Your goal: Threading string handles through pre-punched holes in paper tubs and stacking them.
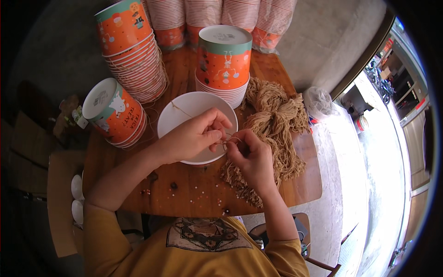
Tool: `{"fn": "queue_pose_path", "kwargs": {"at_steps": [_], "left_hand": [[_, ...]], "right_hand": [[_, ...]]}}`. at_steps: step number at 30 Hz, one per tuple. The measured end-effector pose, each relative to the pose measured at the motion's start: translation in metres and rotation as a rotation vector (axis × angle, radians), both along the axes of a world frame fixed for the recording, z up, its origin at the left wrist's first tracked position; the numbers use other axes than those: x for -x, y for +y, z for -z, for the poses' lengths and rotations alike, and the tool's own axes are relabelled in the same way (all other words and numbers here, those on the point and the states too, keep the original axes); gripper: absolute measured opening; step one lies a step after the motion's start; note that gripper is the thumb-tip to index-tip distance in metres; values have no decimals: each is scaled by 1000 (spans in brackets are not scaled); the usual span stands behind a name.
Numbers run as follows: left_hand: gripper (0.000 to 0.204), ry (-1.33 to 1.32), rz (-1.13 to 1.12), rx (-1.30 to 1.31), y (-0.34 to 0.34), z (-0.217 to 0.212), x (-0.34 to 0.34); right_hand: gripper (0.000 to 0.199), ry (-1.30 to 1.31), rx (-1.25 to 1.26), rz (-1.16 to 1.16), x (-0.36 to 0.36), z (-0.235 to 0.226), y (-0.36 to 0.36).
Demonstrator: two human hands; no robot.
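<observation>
Both hands meet over the near rim of a white paper bucket that stands open-mouth-up on the wooden counter. The left hand pinches a thin tan string between thumb and fingertips; the string runs taut from the pinch up and left across the bucket's mouth, apparently so the line stays straight while the ends are worked. The right hand is closed on the string's other end just beside the left, its fingers curled in, a small loop showing between the two hands. Hands are touching or nearly so; which one cannot be told.

The string is fine, pale beige, twisted fibre, the same colour as the heap of cut twine bundles lying just right of the bucket, within easy reach of the right hand.

Behind the bucket stands a stack of orange printed buckets, upside down. More stacks lean at the far left, and one short stack lies tipped on its side just left of the white bucket. Small pale beads and dark bits are scattered on the counter near the person's body.
</observation>
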State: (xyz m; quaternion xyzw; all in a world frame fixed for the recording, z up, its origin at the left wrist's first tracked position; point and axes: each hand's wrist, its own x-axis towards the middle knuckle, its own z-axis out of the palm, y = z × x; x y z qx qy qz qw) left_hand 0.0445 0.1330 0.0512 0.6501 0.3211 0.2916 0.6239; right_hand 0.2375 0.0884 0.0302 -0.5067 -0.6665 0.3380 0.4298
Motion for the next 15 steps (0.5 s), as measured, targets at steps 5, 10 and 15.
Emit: {"fn": "queue_pose_path", "kwargs": {"at_steps": [5,10,15], "left_hand": [[15,109,-4,15,-1,2,3],[13,153,5,81,0,2,4],[10,212,9,-69,-6,-1,0]], "right_hand": [[15,7,-33,3,2,2,1],[15,-18,-34,3,2,1,1],[15,-25,-85,-36,-2,-1,-1]]}}
